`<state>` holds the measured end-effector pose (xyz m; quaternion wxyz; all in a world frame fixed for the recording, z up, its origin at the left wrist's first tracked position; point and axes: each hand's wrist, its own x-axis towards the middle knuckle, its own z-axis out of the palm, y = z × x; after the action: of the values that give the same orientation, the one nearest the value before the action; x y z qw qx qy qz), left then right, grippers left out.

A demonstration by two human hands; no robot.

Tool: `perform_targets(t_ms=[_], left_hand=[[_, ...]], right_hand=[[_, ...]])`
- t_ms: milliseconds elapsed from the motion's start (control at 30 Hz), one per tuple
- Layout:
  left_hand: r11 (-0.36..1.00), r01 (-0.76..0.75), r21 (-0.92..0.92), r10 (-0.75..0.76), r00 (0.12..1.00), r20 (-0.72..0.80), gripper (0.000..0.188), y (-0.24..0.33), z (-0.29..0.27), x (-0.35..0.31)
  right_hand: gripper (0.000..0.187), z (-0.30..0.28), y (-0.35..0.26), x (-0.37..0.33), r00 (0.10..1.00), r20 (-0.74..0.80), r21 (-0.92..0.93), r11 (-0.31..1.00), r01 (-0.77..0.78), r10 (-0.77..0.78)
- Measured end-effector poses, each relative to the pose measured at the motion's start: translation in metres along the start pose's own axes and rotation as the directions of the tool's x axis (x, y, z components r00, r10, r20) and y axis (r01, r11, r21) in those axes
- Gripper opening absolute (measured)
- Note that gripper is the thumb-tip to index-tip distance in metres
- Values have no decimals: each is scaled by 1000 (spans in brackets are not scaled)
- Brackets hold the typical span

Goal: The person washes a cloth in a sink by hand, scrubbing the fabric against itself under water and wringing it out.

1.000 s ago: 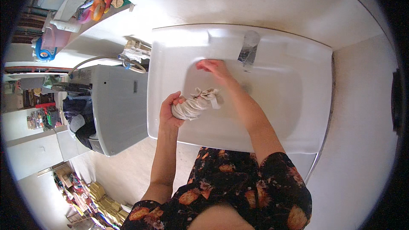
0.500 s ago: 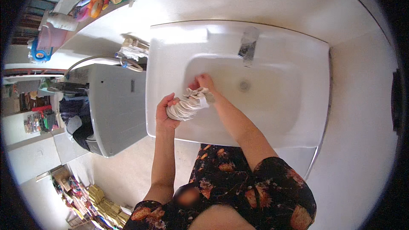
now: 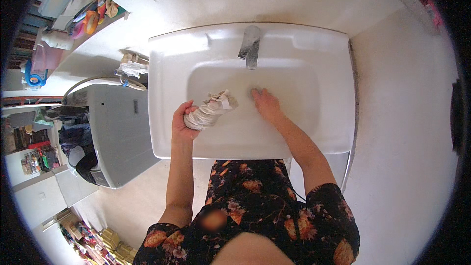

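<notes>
A bunched, twisted off-white cloth (image 3: pixel 208 114) is held in my left hand (image 3: pixel 184 120), fingers wrapped round its lower end, over the left part of the white washbasin (image 3: pixel 169 140). Its folded upper end points toward the basin's middle. Down inside the basin, my right hand (image 3: pixel 266 104) reaches the grey drain plug (image 3: pixel 250 91), with bent fingertips at its edge and partly covering it. Cloudy water seems to lie in the bowl. Above the drain stands a chrome faucet (image 3: pixel 250 46).
Left of the basin stands a grey washing machine (image 3: pixel 120 135) with dark clothes (image 3: pixel 76 135) at its far side. A hose (image 3: pixel 93 79) and a wall valve (image 3: pixel 132 65) sit between them. Several bottles and a blue-handled container (image 3: pixel 35 73) line the upper-left ledge.
My right hand has moved away from the cloth, rightward to the drain. My left hand keeps the cloth. The whole view has shifted, so the basin appears farther left.
</notes>
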<state>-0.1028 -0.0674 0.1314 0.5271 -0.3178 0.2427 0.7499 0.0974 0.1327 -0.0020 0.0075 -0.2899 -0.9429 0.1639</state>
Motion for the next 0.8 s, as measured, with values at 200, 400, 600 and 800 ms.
perform_targets(t_ms=[200,400,600,800], left_hand=[[998,-65,17,66,989,-129,32,-7,3,-2],[998,-58,-8,57,994,-92,32,6,-23,2],[998,-58,-10,57,993,-99,32,8,-14,5],[997,-63,-38,61,997,-45,32,24,-15,5]], right_hand=[[21,21,13,29,986,165,-36,999,-5,11],[20,-5,5,45,932,268,716,596,-363,245],[18,1,70,79,899,-76,983,184,-5,430],[30,3,-54,145,986,155,988,-36,-153,61]])
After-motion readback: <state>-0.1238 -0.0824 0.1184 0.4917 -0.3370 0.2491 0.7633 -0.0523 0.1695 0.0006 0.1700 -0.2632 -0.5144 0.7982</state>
